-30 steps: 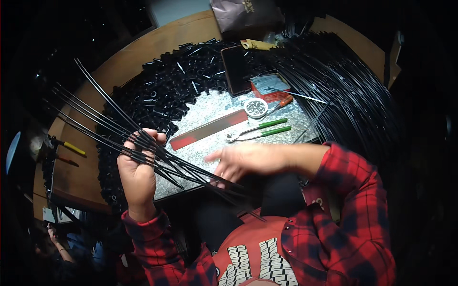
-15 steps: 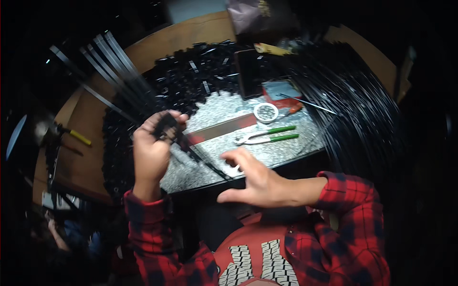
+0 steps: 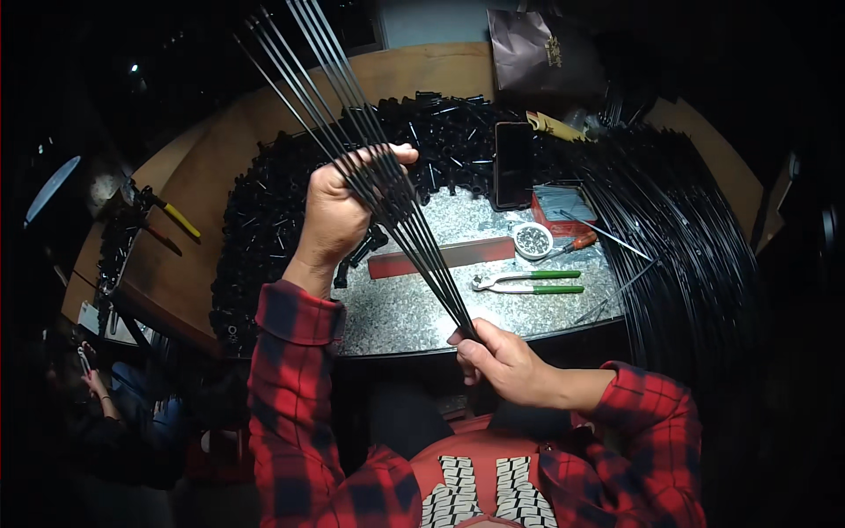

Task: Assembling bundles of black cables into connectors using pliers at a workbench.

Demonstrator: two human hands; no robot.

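Observation:
A fanned bundle of long, thin black rods [image 3: 417, 233] slants across the middle, held above the worktable. My left hand [image 3: 339, 207] is closed around it partway up, and the rods spread apart above that hand. At their lower ends, just past the table's near edge, the fingers of my right hand [image 3: 497, 356] pinch the gathered tips. Behind the bundle, a flat reddish-brown bar [image 3: 480, 253] lies on the speckled tabletop [image 3: 387, 321]. Pliers with green handles [image 3: 532, 282] rest to its right, apart from both hands.
A heap of small black parts [image 3: 264, 211] curves around the table's left and back. More black rods [image 3: 687, 220] are piled at right. Near them are a white cup of small pieces [image 3: 532, 239], a red box [image 3: 563, 207] and a phone [image 3: 512, 167]. Another person's hand [image 3: 95, 383] shows lower left.
The rods have swung from leaning far left to a steeper slant nearer the middle. My right hand, open and apart before, has closed on their lower ends. My left hand has risen rightward.

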